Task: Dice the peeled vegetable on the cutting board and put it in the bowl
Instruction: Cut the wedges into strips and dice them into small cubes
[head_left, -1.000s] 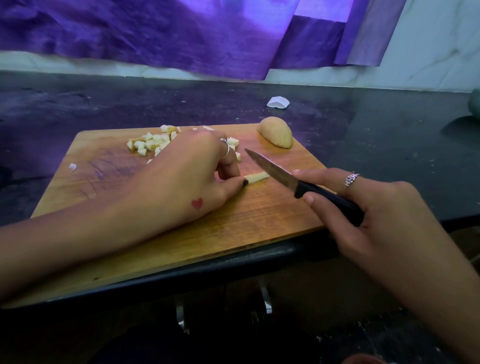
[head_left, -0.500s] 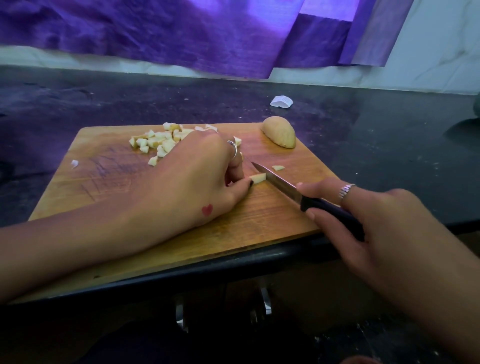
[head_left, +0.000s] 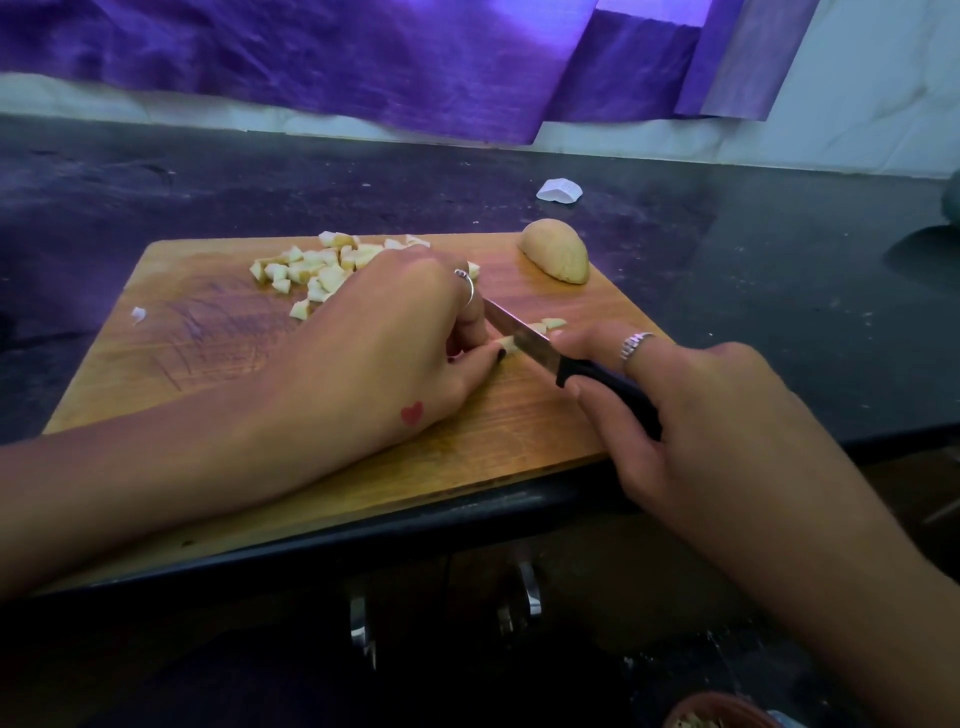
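Dark counter (head_left: 779, 291) runs under a purple sheet (head_left: 363, 57) and carries a wooden board (head_left: 218, 358). On the board, the left hand (head_left: 374, 353) pinches a short strip (head_left: 506, 344) of the peeled vegetable against the wood, fingers curled. The right hand (head_left: 691, 415) has its grip closed around the black handle of a knife (head_left: 524, 340), whose blade stands on the strip. Two fresh cubes (head_left: 550, 325) lie just beyond the blade. A pile of dice (head_left: 317, 267) sits at the far side, and an uncut half (head_left: 556, 257) at the far right corner. At the bottom edge a brown bowl (head_left: 722, 709) shows only partly; pale pieces seem to lie inside.
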